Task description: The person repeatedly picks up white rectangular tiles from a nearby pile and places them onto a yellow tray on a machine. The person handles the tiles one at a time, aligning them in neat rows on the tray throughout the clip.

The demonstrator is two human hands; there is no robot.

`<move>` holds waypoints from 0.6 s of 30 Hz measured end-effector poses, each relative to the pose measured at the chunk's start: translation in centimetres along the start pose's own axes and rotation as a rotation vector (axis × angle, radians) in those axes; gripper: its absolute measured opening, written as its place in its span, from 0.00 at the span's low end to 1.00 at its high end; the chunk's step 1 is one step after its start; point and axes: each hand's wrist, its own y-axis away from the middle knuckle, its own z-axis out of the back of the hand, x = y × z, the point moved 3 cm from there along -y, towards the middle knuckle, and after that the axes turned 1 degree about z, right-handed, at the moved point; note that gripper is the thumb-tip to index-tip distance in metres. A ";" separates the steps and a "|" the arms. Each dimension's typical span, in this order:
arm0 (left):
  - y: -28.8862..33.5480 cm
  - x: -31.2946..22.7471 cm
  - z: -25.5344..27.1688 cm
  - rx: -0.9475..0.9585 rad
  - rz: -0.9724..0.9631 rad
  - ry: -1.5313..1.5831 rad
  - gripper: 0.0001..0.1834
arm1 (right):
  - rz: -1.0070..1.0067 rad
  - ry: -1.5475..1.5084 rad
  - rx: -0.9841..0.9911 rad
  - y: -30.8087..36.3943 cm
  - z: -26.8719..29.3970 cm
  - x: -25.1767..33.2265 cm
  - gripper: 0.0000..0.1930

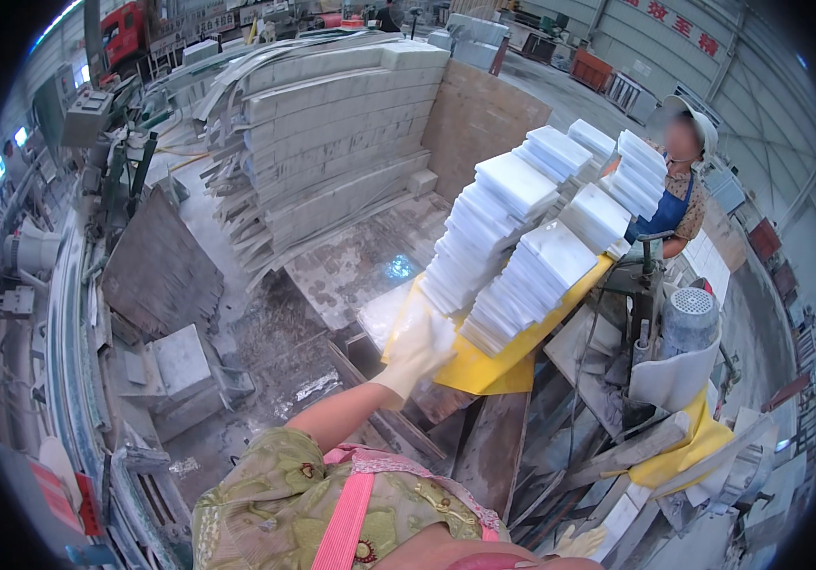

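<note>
My left hand (417, 350), in a pale cream glove, reaches to the near left corner of a bench under a yellow sheet (484, 373). Motion blurs its fingers, which lie against a flat white stone tile (381, 315) and close to the stacks; whether they grip anything cannot be made out. Tall stacks of white stone tiles (514, 185) stand in rows on the sheet, with a nearer stack (550, 256) beside them. At the bottom edge, my right hand (577, 542), also gloved, shows only partly, its fingers stretched out beside a narrow white strip (620, 516).
A co-worker in a cap and blue apron (681, 195) stands behind the stacks. Large stone slabs (341, 123) are piled at the back left. A motor housing (693, 318) and wooden beams (638, 448) crowd the right. A thin slab (161, 271) leans on the left.
</note>
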 end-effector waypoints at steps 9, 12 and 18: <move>-1.2 1.5 -2.2 -0.049 -0.064 -0.033 0.52 | -0.127 -0.097 -0.037 1.8 -1.8 -0.9 0.41; -1.5 1.9 -2.4 -0.121 -0.116 0.002 0.52 | -0.203 -0.169 -0.036 4.4 -4.2 -1.8 0.38; -1.7 2.0 -2.6 -0.090 -0.091 -0.035 0.59 | -0.382 -0.140 -0.043 12.1 -6.8 -3.3 0.33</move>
